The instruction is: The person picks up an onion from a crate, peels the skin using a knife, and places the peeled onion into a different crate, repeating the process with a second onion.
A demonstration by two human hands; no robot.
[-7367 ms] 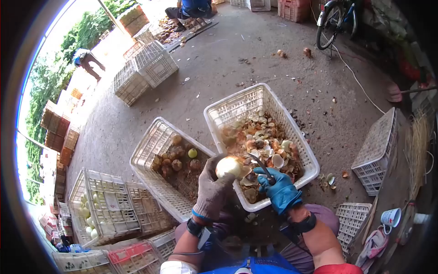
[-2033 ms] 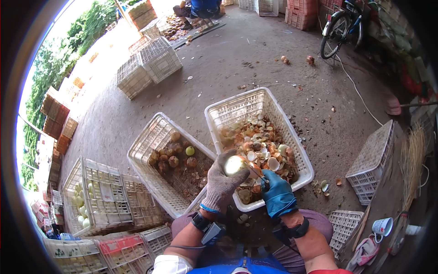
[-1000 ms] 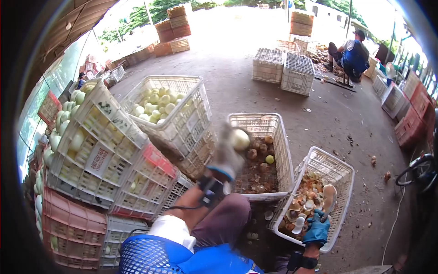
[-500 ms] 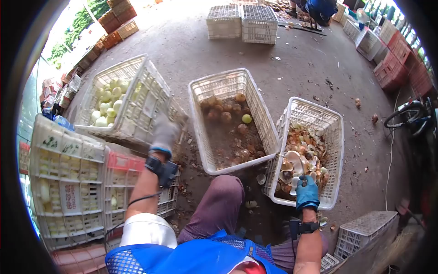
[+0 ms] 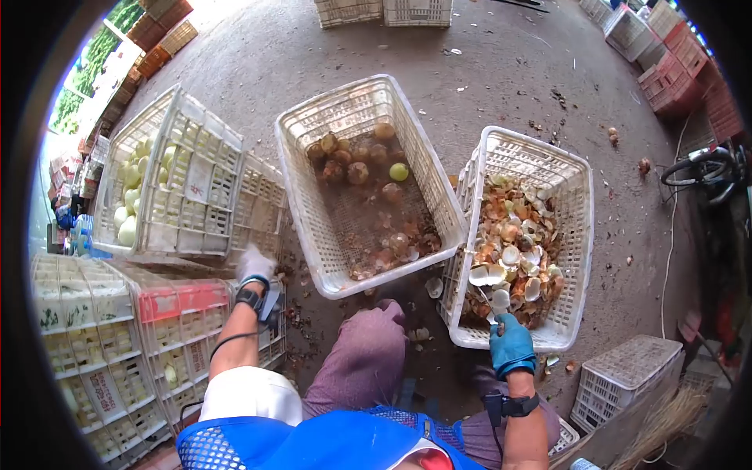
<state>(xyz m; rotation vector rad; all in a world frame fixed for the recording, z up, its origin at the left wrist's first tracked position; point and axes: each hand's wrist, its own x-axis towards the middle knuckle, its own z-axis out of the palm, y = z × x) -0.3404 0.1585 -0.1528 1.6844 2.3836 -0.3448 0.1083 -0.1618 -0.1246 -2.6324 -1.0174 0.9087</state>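
Observation:
My right hand [image 5: 512, 343], in a blue glove, is closed around a small knife [image 5: 491, 314] whose thin blade points into the right crate [image 5: 580, 258]. Onion skins and cut pieces [image 5: 513, 254] fill much of that crate. My left hand [image 5: 256, 266], in a white glove, is blurred beside the stacked crates on the left, and its fingers are not clear. Peeled onions [image 5: 131, 192] lie in the upper left crate [image 5: 192, 184]. The middle crate [image 5: 288, 184] holds several unpeeled brown onions [image 5: 358, 172], one greenish onion [image 5: 399, 171] and loose skins.
Crates of pale onions [image 5: 94, 337] stand at my lower left, one with a red rim [image 5: 182, 298]. A closed white crate [image 5: 627, 376] sits at lower right. Red crates [image 5: 670, 98] and a wheel [image 5: 697, 168] are on the right. Skins litter the concrete floor [image 5: 486, 86].
My left hand has moved down and slightly left, away from the upper left crate's side. The view has tilted downward. My right hand stays over the skins crate's near edge.

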